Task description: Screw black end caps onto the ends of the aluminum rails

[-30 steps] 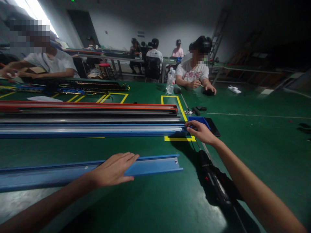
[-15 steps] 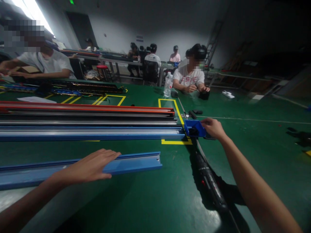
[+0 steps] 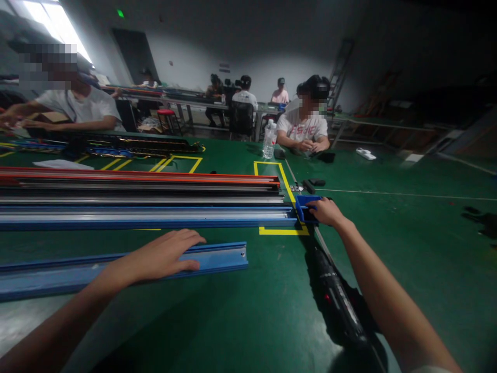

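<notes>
My left hand [image 3: 166, 255] lies across a blue channel-shaped rail [image 3: 223, 255]. Its fingers stretch over the far edge and the thumb, set apart, is at the near edge. A small hole shows near the rail's right end. My right hand [image 3: 328, 211] reaches into a small blue bin [image 3: 302, 203], fingers bunched; the fingertips and whatever they touch cannot be made out. Dark contents show inside the bin. Just below it, a black power screwdriver [image 3: 339, 298] lies at a slant, beneath my right forearm.
Long blue [image 3: 233, 223], black and orange rails [image 3: 217, 177] lie side by side beyond my left hand. Yellow tape [image 3: 283, 232] marks the green table. A water bottle [image 3: 268, 140] stands farther back. Co-workers sit across the table, one at right [image 3: 305, 124], another at left [image 3: 85, 103].
My right hand has moved from the bin's right rim into the bin. My left hand has slid right along the blue rail, whose end now sits farther left.
</notes>
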